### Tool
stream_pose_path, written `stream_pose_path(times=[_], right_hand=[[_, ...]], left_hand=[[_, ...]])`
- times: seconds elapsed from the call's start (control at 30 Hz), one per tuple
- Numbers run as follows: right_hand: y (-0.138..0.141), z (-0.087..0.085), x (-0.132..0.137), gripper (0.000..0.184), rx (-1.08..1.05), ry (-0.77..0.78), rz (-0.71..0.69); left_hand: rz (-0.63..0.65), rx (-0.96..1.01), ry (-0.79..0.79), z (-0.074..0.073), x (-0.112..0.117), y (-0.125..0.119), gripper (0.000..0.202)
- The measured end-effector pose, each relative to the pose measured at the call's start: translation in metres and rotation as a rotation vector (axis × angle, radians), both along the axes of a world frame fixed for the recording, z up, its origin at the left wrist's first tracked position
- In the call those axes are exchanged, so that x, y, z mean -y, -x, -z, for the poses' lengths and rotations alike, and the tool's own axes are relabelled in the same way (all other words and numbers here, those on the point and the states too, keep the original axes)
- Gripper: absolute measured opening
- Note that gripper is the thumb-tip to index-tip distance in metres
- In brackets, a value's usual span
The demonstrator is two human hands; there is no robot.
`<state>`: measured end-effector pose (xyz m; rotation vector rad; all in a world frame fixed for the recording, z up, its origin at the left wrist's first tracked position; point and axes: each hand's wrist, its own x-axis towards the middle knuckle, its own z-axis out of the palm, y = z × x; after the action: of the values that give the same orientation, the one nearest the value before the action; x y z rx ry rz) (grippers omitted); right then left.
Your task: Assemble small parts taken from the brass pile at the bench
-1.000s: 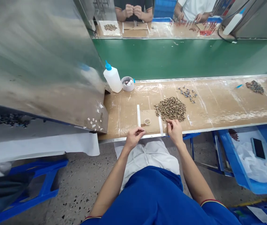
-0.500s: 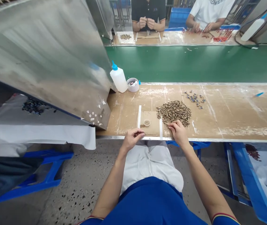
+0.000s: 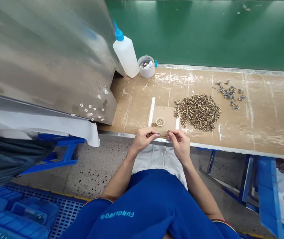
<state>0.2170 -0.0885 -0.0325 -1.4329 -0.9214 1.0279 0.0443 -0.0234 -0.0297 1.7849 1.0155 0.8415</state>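
One tiny gold-speckled part (image 3: 167, 132) sits pinched in the closed fingers (image 3: 172, 133) of the right hand (image 3: 180, 144), near a heap (image 3: 197, 112) of others.

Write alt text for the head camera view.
Seen from the person's head, the left hand and right hand meet at the edge of a cardboard-covered workbench, the right pinching a small metal part. Nearby lie a small round dish and a heap of small gold-and-dark metal parts; a white squeeze bottle stands farther back.

Head-worn view, facing down, above hands (image 3: 144, 139)
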Motion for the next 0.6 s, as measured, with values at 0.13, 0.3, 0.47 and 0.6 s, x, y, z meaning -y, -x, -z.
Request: stream_pose_path(times=[0.13,0.3,0.47,0.6], right_hand=[[0.0103,0.0053,-0.0058,0.034,-0.001,0.021,-0.016],[0.0068,0.0065,-0.0075,0.031,0.042,0.053,-0.12],[0.004,0.0037,-0.0075,0.029,0.054,0.064,-0.162],[0.003,0.0029,-0.0081,0.026,0.075,0.061,-0.191]], left_hand=[[0.059,-0.042,-0.07,-0.0024,0.0005,0.0,0.032],[0.105,-0.076,-0.114,-0.0034,0.0001,0.001,0.03],[0.098,-0.063,-0.111,-0.0038,0.0,-0.0001,0.027],[0.103,-0.07,-0.135,-0.0033,-0.0001,-0.0006,0.026]])
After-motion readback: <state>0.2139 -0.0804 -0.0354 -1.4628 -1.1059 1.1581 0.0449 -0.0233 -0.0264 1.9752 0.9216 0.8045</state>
